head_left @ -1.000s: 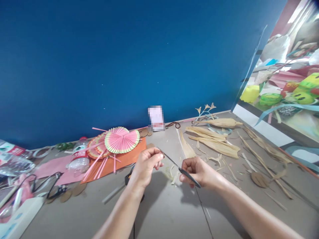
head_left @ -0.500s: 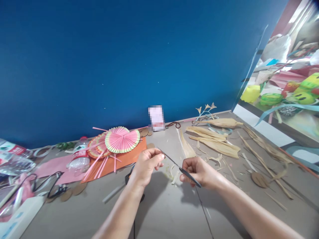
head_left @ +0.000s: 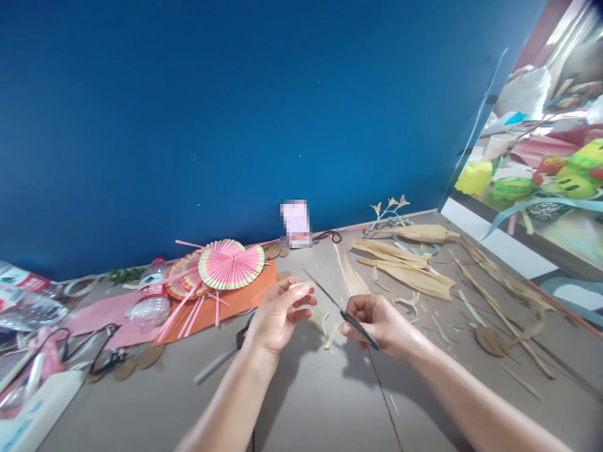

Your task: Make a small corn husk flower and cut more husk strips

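My right hand [head_left: 374, 320] grips a pair of scissors [head_left: 365, 334] by the black handles, blades pointing up and left. The blades look closed, their tips just beyond the fingers of my left hand [head_left: 281, 317]. Thumb and index finger of that left hand are pinched on a small pale piece that is mostly covered, and the other fingers are loosely curled. Beneath the hands, pale curled scraps [head_left: 331, 337] lie on the grey table [head_left: 330, 395]. Dried corn husks [head_left: 409, 267] are spread right of the scissors.
Pink folded paper fans [head_left: 230, 265] rest on orange paper [head_left: 254, 295] at left, near plastic bottles [head_left: 149, 300]. A small blue-stemmed flower craft [head_left: 390, 207] stands at the back right. Brown discs [head_left: 490, 341] and dry stalks lie at right. A blue wall [head_left: 282, 113] rises behind.
The scissor blades have come away from my left fingertips and now point more steeply upward. My left hand has turned slightly, its lower fingers more spread.
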`<control>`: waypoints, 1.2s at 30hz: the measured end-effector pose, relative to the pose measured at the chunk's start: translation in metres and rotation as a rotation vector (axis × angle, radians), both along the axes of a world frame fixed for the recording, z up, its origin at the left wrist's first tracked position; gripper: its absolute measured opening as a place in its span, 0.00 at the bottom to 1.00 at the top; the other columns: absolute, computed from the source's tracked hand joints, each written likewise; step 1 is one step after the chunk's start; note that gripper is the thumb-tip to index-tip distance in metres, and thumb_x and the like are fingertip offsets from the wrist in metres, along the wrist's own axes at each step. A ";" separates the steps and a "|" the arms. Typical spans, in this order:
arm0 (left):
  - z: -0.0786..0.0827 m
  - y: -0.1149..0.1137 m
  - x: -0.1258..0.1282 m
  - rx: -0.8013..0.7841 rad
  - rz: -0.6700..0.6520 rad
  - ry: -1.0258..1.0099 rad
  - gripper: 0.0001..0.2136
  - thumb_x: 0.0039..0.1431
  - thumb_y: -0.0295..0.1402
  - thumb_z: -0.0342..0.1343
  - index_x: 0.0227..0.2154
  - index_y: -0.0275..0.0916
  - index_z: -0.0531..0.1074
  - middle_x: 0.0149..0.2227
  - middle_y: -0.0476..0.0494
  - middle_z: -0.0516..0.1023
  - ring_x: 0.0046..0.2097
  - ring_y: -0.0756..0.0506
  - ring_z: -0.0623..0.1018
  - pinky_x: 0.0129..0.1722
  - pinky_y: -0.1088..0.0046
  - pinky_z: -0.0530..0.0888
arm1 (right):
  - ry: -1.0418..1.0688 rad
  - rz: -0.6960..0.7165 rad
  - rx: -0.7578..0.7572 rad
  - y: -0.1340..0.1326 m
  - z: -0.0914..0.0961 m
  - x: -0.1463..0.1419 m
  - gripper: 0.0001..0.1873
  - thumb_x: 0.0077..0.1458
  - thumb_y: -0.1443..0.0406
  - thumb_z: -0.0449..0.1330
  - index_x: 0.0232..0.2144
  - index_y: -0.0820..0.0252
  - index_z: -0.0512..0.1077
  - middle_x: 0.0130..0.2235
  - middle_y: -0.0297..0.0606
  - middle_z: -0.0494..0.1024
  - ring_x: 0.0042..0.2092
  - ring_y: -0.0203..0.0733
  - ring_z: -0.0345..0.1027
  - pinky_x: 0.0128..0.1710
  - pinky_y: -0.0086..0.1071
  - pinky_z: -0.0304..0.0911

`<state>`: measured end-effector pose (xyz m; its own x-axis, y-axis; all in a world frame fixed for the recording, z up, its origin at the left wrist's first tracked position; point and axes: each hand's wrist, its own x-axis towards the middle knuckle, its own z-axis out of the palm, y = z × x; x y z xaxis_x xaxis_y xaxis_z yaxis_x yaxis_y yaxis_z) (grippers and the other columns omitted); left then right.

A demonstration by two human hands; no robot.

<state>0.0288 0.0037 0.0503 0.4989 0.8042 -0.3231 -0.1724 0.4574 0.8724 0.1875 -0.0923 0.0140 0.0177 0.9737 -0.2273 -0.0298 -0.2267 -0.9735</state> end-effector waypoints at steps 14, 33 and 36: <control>0.002 -0.001 0.005 -0.157 0.163 -0.044 0.05 0.37 0.24 0.58 0.20 0.35 0.67 0.21 0.51 0.74 0.24 0.53 0.75 0.18 0.84 0.68 | 0.002 0.006 -0.007 0.000 -0.002 -0.001 0.20 0.34 0.55 0.66 0.19 0.62 0.62 0.13 0.24 0.62 0.15 0.25 0.52 0.14 0.21 0.45; 0.000 -0.003 0.003 0.001 0.054 0.027 0.08 0.35 0.30 0.61 0.19 0.34 0.67 0.22 0.50 0.74 0.25 0.52 0.75 0.20 0.82 0.68 | -0.006 0.097 -0.007 -0.001 -0.005 0.001 0.21 0.38 0.50 0.62 0.22 0.62 0.62 0.17 0.28 0.66 0.18 0.28 0.56 0.17 0.22 0.47; 0.000 -0.003 0.003 -0.005 0.060 0.031 0.08 0.34 0.30 0.61 0.19 0.34 0.68 0.22 0.50 0.74 0.25 0.52 0.75 0.20 0.82 0.68 | -0.007 0.094 0.002 -0.001 -0.003 0.000 0.22 0.38 0.50 0.61 0.21 0.62 0.62 0.16 0.27 0.65 0.17 0.27 0.55 0.17 0.22 0.47</control>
